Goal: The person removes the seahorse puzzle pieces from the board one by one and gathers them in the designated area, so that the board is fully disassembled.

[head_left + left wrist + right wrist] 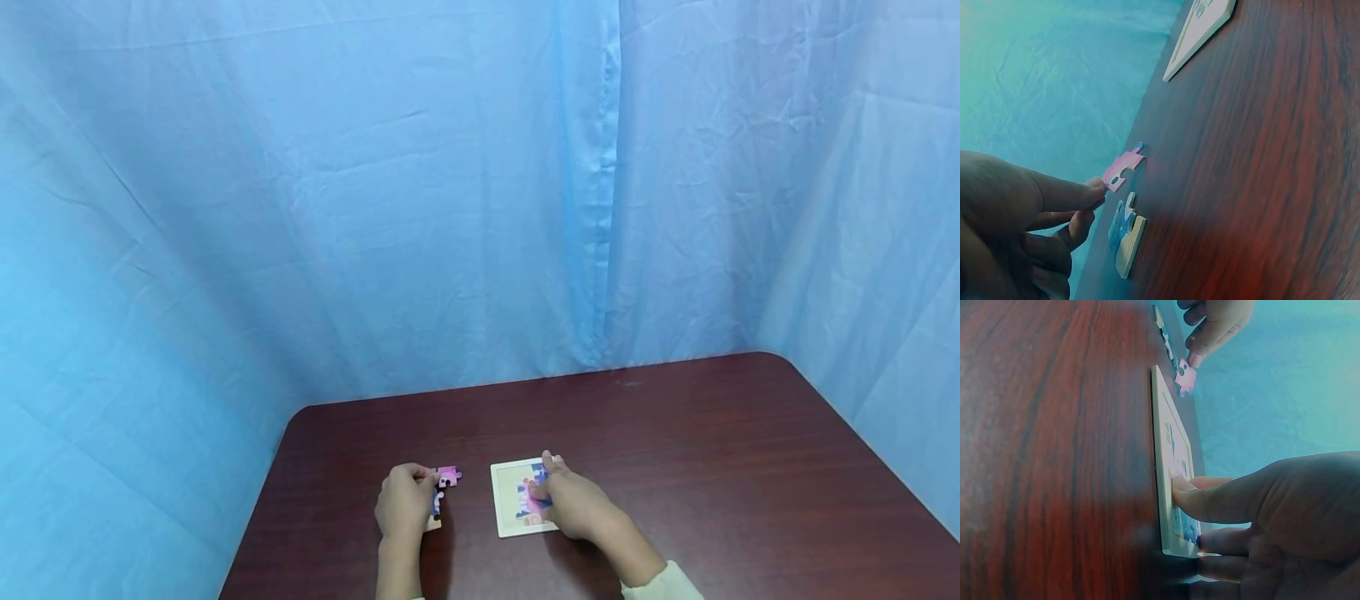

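Knobbed pink jigsaw piece (451, 473), pinched by the left hand (405, 504), is over the wood-grained worktop (675, 433), left of a shallow pale tray (507, 500) whose printed pieces (523, 502) the right hand (579, 505) touches, fingers extended.

In my head view the right grip (581, 502) covers the right side of the puzzle tray (498, 500), and the print inside is too small to make out. The left grip (402, 502) hides part of the loose pieces (438, 502), so I cannot count them; it also covers one end of the pink piece (1120, 162). My left-wrist view cuts off the tray at the top; my head view crops the table (480, 567).
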A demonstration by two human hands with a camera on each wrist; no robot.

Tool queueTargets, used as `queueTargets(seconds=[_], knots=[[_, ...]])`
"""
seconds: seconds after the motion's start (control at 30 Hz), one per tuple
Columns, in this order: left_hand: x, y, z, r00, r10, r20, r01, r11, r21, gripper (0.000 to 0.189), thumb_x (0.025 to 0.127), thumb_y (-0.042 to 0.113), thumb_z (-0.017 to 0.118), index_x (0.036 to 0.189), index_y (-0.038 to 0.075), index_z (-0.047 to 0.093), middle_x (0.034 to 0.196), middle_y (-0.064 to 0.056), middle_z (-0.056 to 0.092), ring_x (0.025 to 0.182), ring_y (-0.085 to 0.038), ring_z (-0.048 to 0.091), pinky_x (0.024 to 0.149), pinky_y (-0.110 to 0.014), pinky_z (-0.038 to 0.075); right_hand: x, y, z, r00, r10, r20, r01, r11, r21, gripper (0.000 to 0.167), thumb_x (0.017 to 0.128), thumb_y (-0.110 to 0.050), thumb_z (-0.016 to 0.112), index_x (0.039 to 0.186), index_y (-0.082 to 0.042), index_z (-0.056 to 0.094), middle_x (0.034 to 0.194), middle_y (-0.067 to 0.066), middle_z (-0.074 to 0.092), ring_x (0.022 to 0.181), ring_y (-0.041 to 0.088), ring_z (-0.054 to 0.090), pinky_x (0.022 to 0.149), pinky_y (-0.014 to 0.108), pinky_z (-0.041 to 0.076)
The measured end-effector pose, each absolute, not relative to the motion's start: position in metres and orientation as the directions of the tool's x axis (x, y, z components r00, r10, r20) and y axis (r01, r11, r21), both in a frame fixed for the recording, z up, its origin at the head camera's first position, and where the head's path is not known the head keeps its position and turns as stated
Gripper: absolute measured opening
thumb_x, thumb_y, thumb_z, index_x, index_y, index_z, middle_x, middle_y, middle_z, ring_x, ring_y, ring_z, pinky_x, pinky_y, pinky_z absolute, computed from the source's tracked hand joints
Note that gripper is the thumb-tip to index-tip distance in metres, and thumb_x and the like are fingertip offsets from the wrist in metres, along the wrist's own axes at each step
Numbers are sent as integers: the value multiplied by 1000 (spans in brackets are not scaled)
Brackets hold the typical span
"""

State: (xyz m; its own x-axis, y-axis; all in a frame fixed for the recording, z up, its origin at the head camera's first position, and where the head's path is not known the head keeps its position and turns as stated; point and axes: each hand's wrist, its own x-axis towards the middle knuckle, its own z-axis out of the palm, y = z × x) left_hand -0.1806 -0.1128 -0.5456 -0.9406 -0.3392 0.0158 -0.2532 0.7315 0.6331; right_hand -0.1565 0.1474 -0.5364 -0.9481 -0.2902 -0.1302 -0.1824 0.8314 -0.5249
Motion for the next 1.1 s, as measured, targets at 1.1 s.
queueTargets(seconds=[1.1], knots=[[-185,-115,-549,-937,-348,-27,-274,687,673,19,101,25,68,102,11,81,89,-6,77,71,-20,65,61,-42,47,-157,150,-538,-947,-298,-122,-191,825,-532,37,86,-5,79,123,-4,78,164,33,37,153,51,38,123,61,35]])
